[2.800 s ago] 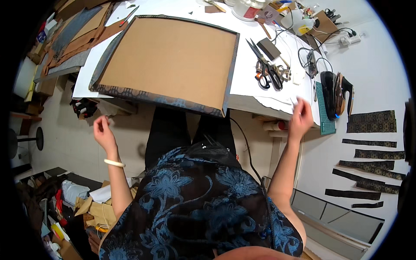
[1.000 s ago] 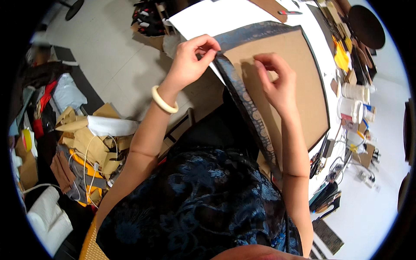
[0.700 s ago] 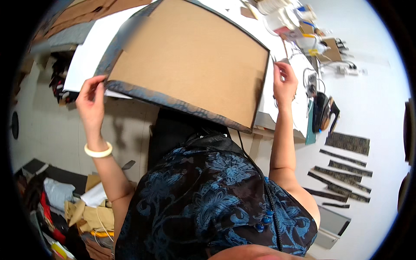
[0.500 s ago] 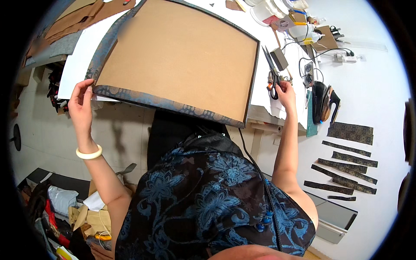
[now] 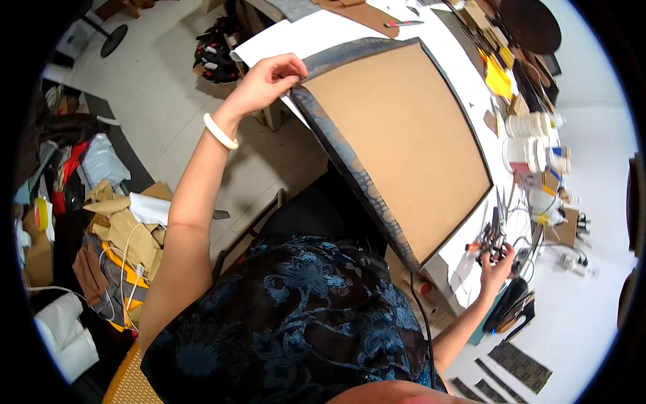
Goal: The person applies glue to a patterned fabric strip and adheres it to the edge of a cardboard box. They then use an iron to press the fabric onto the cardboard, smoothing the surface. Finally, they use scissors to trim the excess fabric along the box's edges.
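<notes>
A flat tan board (image 5: pixel 404 135), edged with dark blue-grey patterned fabric (image 5: pixel 353 165), lies on the white-covered table in front of me. At its near left corner my left hand (image 5: pixel 266 84) is closed, thumb and fingertips pinching the fabric edge. My right hand (image 5: pixel 496 269) is off the board's right corner, fingers closed round the black handles of a pair of scissors (image 5: pixel 501 219). The blades point away from me. A small orange-and-dark tool (image 5: pixel 473 247) lies against the scissors, partly hidden.
Beyond the board lie a red cutter (image 5: pixel 404 23) and brown leather pieces (image 5: pixel 360 13). White tubs (image 5: pixel 525 155), bottles and cables crowd the table's right side. Fabric strips (image 5: pixel 498 380) hang on the wall at lower right. Bags and paper (image 5: pixel 121 215) are heaped at left.
My view has swung left, so the board appears turned and further right. The left hand stays at the same corner. My right hand's fingers have closed round the scissor handles.
</notes>
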